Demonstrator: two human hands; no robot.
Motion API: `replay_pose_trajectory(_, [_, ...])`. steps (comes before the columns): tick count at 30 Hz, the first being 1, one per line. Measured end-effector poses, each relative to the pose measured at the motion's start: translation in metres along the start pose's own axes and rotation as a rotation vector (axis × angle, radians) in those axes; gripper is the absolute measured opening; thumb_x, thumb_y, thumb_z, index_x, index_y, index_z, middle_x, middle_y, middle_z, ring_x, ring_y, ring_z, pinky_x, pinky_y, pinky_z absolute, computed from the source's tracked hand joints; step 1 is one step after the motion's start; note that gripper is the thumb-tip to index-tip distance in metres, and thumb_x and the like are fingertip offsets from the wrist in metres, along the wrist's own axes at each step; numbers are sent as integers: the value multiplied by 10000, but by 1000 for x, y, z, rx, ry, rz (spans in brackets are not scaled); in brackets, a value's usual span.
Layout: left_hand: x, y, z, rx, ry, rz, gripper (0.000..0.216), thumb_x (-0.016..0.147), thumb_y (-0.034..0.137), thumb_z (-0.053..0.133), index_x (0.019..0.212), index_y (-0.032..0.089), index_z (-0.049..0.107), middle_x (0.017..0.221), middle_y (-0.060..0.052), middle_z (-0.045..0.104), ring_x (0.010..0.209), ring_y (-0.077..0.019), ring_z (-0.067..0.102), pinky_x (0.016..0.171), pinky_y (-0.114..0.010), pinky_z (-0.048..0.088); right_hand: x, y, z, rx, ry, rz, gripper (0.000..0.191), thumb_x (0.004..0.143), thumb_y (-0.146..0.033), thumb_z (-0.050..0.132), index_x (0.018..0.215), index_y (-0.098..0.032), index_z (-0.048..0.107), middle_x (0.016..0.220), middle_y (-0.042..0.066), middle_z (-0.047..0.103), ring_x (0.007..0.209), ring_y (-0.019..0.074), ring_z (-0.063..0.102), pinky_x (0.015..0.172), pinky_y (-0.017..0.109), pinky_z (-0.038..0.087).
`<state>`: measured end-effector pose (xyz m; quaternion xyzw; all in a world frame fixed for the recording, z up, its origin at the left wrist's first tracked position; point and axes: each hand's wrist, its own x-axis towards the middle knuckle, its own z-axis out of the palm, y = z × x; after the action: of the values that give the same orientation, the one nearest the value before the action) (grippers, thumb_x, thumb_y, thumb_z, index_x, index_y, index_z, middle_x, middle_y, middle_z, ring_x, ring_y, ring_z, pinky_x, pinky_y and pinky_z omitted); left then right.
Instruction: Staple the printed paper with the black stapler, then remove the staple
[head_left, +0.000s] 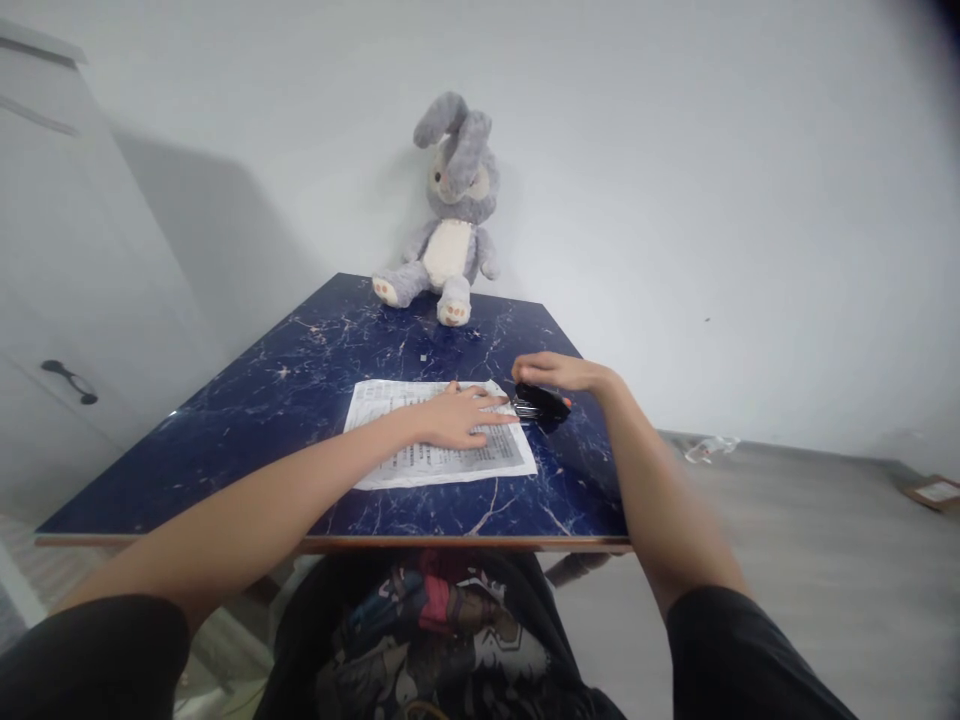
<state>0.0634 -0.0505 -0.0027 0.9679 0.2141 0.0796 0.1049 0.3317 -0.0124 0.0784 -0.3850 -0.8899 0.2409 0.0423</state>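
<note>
A printed sheet of paper (420,462) lies on the dark blue marbled table (247,400). My left hand (459,415) rests flat on the sheet, fingers stretched toward its right edge. My right hand (559,373) lies palm down on a black stapler (541,403) with an orange end, which sits at the paper's right edge. The fingers of my right hand are pressed together over the stapler's top.
A grey and cream plush rabbit (448,215) sits at the table's far edge against the white wall. A white cabinet with a black handle (69,381) stands on the left. Grey floor with small bits of litter (709,447) lies to the right.
</note>
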Motion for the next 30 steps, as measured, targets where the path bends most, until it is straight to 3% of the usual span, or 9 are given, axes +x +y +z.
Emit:
replay_pose_trajectory(2, [0, 0, 1, 2, 1, -3, 612, 963, 452, 520, 1564, 489, 410, 1708, 17, 301, 1498, -417, 340, 1180, -662, 236, 8, -3, 8, 42, 161, 90, 686, 1042, -698, 188, 948, -180, 626, 949, 89, 671, 852, 213, 558, 823, 342, 455])
replay_pose_trajectory(4, [0, 1, 1, 3, 0, -9, 603, 964, 449, 515, 1559, 486, 420, 1713, 12, 288, 1504, -418, 330, 1181, -663, 228, 18, -8, 19, 29, 243, 165, 720, 1043, -705, 133, 900, -181, 605, 922, 90, 672, 831, 211, 558, 823, 340, 450])
replay_pose_trajectory(11, [0, 6, -1, 11, -7, -19, 608, 963, 442, 506, 1564, 471, 421, 1693, -11, 334, 1473, -405, 363, 1176, -639, 249, 47, -12, 51, -188, 228, 187, 640, 1093, -588, 197, 1014, -158, 663, 1154, 162, 723, 1041, 257, 652, 921, 314, 424])
replay_pose_trajectory(20, [1, 6, 2, 34, 6, -19, 595, 957, 428, 507, 1548, 459, 452, 1653, -38, 400, 1425, -392, 395, 1165, -619, 256, 52, -20, 63, -448, 276, 376, 590, 1109, -410, 198, 1038, -140, 718, 1131, 215, 742, 1063, 302, 690, 915, 350, 464])
replay_pose_trajectory(23, [1, 7, 1, 38, -2, -37, 601, 947, 423, 521, 1545, 449, 461, 1611, -46, 458, 1405, -379, 406, 1165, -598, 263, 52, -23, 69, -534, 291, 370, 501, 1091, -379, 285, 1113, -121, 715, 1163, 247, 728, 1110, 342, 674, 940, 395, 478])
replay_pose_trajectory(26, [1, 9, 0, 14, 7, -37, 594, 941, 412, 527, 1533, 442, 485, 1604, -43, 469, 1411, -384, 401, 1166, -592, 263, 52, -25, 75, -588, 216, 326, 403, 1053, -318, 394, 1151, -95, 714, 1150, 265, 728, 1127, 372, 669, 959, 429, 484])
replay_pose_trajectory(30, [0, 9, 0, 52, -8, -23, 612, 955, 391, 501, 1563, 427, 444, 1616, -59, 453, 1455, -394, 354, 1157, -589, 273, 58, -26, 80, -600, 197, 324, 395, 1048, -271, 384, 1149, -77, 713, 1178, 274, 716, 1142, 380, 667, 973, 457, 478])
